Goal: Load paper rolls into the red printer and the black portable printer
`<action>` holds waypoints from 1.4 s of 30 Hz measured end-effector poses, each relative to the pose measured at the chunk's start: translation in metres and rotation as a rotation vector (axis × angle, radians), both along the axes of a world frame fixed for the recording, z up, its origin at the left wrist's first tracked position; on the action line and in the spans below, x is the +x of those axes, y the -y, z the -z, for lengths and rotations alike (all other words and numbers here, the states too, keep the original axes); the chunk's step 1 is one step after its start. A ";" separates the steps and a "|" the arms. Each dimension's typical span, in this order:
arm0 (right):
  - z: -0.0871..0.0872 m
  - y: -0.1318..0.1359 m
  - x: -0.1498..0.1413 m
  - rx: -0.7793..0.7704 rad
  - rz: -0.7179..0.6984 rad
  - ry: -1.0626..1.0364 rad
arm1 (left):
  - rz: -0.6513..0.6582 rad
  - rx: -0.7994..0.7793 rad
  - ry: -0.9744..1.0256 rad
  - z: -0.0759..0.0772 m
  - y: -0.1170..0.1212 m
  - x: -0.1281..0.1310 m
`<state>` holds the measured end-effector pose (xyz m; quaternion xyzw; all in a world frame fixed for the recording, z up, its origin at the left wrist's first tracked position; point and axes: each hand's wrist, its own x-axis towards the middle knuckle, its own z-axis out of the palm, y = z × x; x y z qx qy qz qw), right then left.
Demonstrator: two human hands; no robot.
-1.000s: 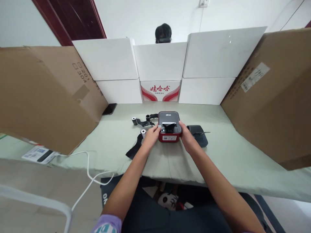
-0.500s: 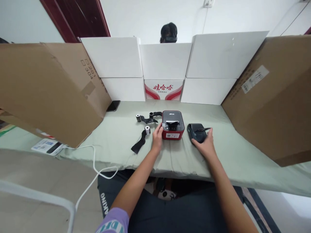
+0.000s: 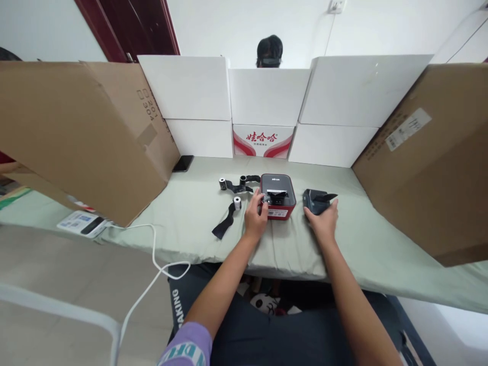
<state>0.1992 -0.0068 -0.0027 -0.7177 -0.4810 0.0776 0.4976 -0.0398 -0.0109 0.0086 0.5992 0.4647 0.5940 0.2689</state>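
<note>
A red thermal printer with a dark grey top (image 3: 277,185) stands on the cloth-covered table, a strip of black paper poking out of its slot. My left hand (image 3: 256,218) grips its front left corner, fingers at the top edge and thumb near the front. To its right, a smaller black portable printer (image 3: 314,199) rests on the cloth with black paper sticking out to the right. My right hand (image 3: 323,219) has it between thumb and fingers. Left of the red printer lies a white paper roll (image 3: 237,203) with a black strip unrolled, and behind it two small rolls (image 3: 222,184) with black strips.
White boxes (image 3: 269,96) form a wall at the back, with large cardboard boxes (image 3: 102,132) at left and right (image 3: 430,168). A phone (image 3: 183,163) lies by the left box. A white cable (image 3: 154,249) hangs over the front edge from a white device (image 3: 82,224). Another person's head shows behind.
My left hand has shifted from the red printer's side onto its front left corner. The small black printer is turned slightly in my right hand. The whole view has shifted a little.
</note>
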 end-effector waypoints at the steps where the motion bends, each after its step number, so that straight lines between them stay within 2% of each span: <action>1: 0.000 0.003 -0.002 0.004 0.031 0.026 | -0.005 0.001 0.006 0.000 0.000 0.000; 4: -0.007 0.021 -0.017 0.108 0.078 0.108 | -0.009 0.004 -0.006 -0.002 -0.001 -0.002; 7: -0.025 0.033 -0.037 0.292 0.033 0.095 | -0.022 -0.010 -0.048 -0.002 -0.003 -0.003; 9: -0.038 0.027 -0.050 0.406 -0.076 -0.054 | -0.057 0.006 -0.072 0.000 -0.005 -0.003; 12: -0.050 -0.005 -0.065 0.460 -0.235 -0.411 | -0.064 0.084 -0.125 0.003 -0.006 -0.004; 14: -0.046 -0.033 -0.071 0.418 -0.287 -0.617 | -0.048 0.110 -0.170 0.005 -0.004 -0.005; 17: -0.026 -0.066 -0.074 0.323 -0.311 -0.845 | -0.067 0.104 -0.208 0.005 -0.001 -0.006; 21: 0.002 -0.081 -0.071 0.217 -0.266 -1.035 | -0.122 0.090 -0.239 0.004 -0.002 -0.006; 25: 0.012 -0.078 -0.069 0.212 -0.280 -0.989 | -0.143 0.092 -0.296 0.004 -0.004 -0.007; 29: 0.010 -0.076 -0.070 0.193 -0.287 -0.947 | -0.156 0.108 -0.334 0.004 -0.002 -0.005; 36: 0.009 -0.076 -0.072 0.208 -0.290 -0.975 | -0.290 0.130 -0.397 0.007 -0.003 0.001; 42: 0.010 -0.077 -0.072 0.218 -0.295 -0.988 | -0.324 0.073 -0.385 0.010 -0.008 -0.002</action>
